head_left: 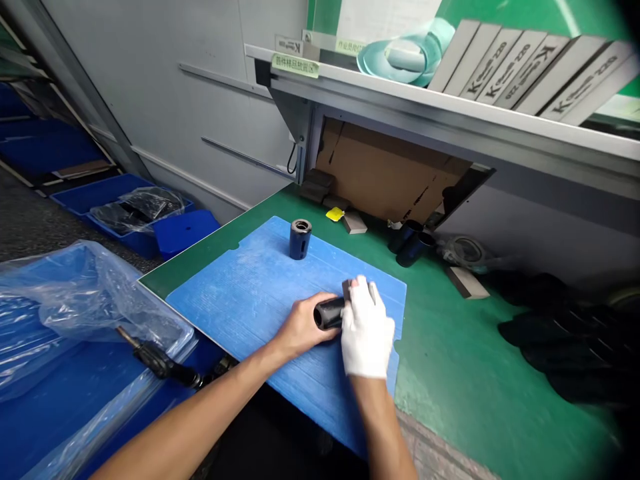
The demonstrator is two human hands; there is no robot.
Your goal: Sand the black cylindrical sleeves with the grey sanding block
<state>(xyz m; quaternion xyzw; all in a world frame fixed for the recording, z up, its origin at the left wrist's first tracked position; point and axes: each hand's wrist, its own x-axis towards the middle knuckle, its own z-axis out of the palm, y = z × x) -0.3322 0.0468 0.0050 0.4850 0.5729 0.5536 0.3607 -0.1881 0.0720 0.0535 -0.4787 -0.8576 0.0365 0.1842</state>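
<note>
My left hand [303, 328], bare, is wrapped round a black hollow cylinder [329, 314] lying on its side, its open end facing left. My right hand [368, 333], in a white glove with some fingertips uncovered, presses a grey-brown sanding block [346, 289] against the cylinder's far side. The glove hides much of both the block and the cylinder. Both hands are over a blue mat [225, 287]. Farther back on the mat, a second black cylinder [300, 241] stands upright, with a slot in its side.
Sanding blocks [467, 283] and two black tubes [416, 247] lie on the green table [440, 360]. Several dark parts [565, 347] are at right. Above, a shelf [440, 100] holds blocks marked 220 and a tape roll [407, 53]. A pneumatic tool [155, 357] and plastic-lined bin [95, 253] are left.
</note>
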